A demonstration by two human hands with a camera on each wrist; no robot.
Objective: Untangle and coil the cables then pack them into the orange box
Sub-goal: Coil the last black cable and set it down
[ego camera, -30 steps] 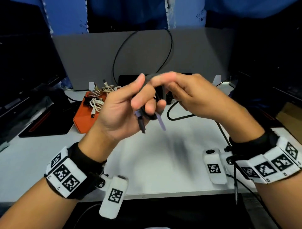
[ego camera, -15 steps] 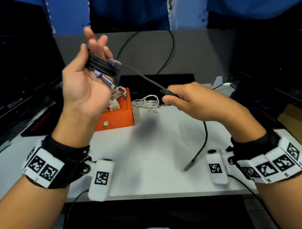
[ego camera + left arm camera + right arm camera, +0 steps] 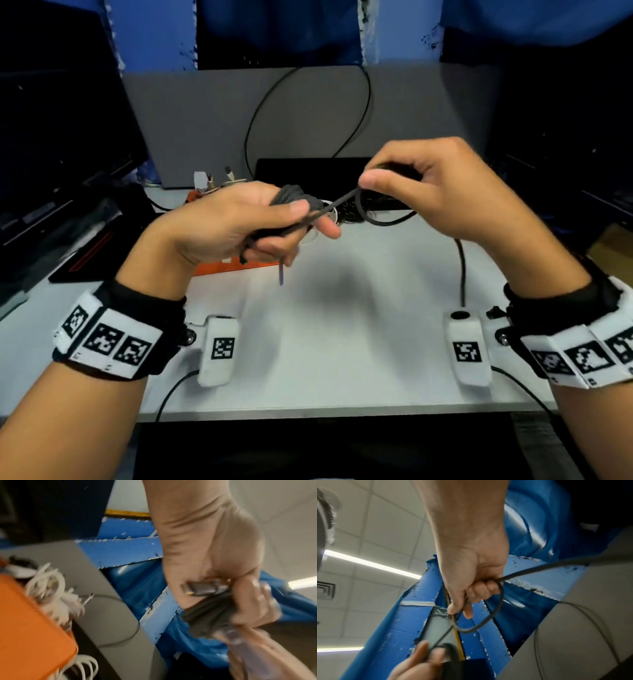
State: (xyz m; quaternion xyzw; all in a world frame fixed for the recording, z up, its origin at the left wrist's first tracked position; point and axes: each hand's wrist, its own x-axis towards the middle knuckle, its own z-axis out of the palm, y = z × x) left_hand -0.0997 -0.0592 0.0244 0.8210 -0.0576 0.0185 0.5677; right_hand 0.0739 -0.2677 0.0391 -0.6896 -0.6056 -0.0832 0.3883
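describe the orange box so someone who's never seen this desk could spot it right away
On the white desk, look toward the back left, just beyond the left hand. The orange box sits there, mostly hidden by that hand, with white cables piled in it. It is the only bright orange thing among black, grey and white gear.

Two hands were up: the left hand (image 3: 239, 222) and the right hand (image 3: 435, 185). Between their fingers ran one black cable (image 3: 337, 202). Beyond the fingertips sat one orange box (image 3: 30, 622) and at least two bunches of white cables (image 3: 49, 582); their exact number could not be told.
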